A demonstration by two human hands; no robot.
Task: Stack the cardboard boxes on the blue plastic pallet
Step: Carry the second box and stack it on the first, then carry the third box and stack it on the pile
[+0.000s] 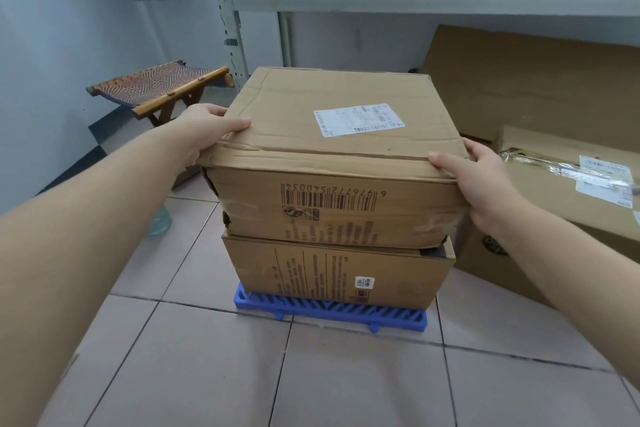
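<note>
Cardboard top box (332, 156): sits on the lower box (339, 270), slightly askew.
Lower box: on the blue pallet (325, 312), toward its far edge.
Left hand (207, 132): clasps the top box's left near corner.
Right hand (481, 177): clasps its right near corner; fingers behind probably hidden.

Tiled floor (194, 374) carries blue pallet (329, 314) (near centre), folding stool (162, 87).

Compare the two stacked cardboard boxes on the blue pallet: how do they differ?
The upper brown cardboard box is creased, with crumpled edges; the lower brown cardboard box looks crisper. The upper one carries a large white shipping label on top and an upside-down barcode on its front; the lower shows printed text columns and a small sticker. Both hands, left and right, have a grip on the upper; the lower sits untouched on the blue plastic pallet. Both are taped brown cardboard.
</note>
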